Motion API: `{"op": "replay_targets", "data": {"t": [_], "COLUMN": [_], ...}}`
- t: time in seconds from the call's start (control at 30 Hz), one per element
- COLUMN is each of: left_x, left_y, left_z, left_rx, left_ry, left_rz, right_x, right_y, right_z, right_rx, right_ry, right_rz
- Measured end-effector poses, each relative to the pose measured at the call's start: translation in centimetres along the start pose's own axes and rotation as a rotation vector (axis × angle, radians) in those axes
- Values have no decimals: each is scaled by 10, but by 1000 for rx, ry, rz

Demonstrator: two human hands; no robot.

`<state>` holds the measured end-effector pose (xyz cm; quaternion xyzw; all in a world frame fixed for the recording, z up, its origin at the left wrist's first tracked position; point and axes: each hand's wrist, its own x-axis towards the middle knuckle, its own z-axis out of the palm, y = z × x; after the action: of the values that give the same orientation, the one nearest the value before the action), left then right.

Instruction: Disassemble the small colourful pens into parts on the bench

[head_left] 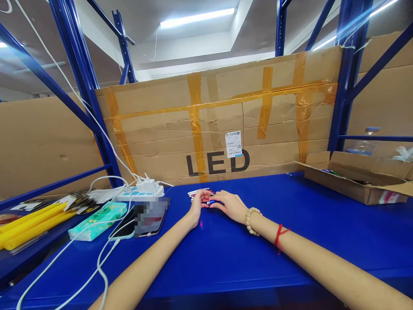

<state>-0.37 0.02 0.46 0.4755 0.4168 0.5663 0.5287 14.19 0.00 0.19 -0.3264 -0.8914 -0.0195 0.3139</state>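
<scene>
Several slim pens (192, 194) lie in a small bunch on the blue shelf top, partly covered by my hands. My left hand (198, 206) is on the near left side of the bunch, its fingers curled in around the pens. From the right, my right hand (232, 206) reaches in with thumb and fingers bent about the pens. A blue pen (211, 202) shows between the two hands. The fingertips nearly meet, so exactly how each pen is gripped is hard to make out. A bead bracelet and a red string are on my right arm.
On the left are two phones (155, 221), a green tissue pack (97, 220), a white power strip (142, 192) with loose cables, and yellow tubes (35, 224). An open cardboard box (351, 185) stands at right. A taped cardboard panel (161, 137) backs the shelf between blue posts.
</scene>
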Motion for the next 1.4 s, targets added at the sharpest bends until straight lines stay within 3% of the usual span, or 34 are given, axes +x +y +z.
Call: {"op": "replay_targets", "data": {"t": [0.3,1.0,1.4], "left_x": [1,-2,0], "left_y": [0,2,-2], "left_z": [0,0,-1], "left_rx": [-9,7,14], "left_ry": [28,7,35], "left_rz": [-12,-20,-5], "right_x": [1,2,2], "right_y": [1,1,-1], "right_z": [0,0,-1], "right_rx": [68,21,100], "right_ry": [34,-57,-18], "right_rz": [-16,38,26]}}
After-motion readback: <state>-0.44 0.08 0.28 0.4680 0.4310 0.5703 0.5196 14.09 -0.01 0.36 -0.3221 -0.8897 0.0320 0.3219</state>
